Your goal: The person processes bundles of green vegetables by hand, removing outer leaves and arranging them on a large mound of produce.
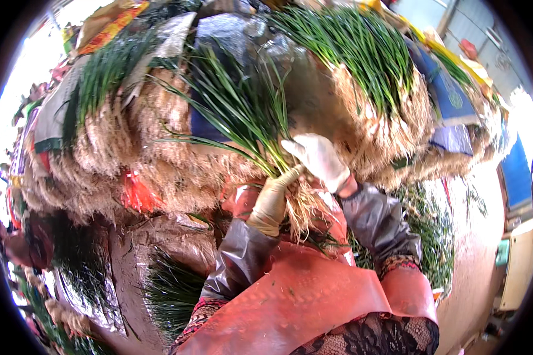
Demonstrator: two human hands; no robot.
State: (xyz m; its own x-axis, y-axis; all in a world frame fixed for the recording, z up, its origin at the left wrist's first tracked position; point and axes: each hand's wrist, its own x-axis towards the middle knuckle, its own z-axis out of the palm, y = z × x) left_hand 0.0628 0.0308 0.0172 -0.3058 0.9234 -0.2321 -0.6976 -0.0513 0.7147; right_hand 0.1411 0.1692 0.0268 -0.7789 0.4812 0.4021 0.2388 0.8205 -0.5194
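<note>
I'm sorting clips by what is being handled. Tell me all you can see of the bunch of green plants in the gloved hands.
The bunch of green plants has long thin green leaves fanning up and left, pale stalks, and tangled straw-coloured roots hanging below. It tilts leftward. The left hand, in a tan glove, grips it near the stalk base; the right hand, in a white glove, holds it from the other side.

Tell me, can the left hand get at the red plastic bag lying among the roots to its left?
Probably yes. The left hand grips the root end of the green onion bunch, so it would have to let go first. The red plastic bag lies uncovered on the root pile, nothing between.
</note>
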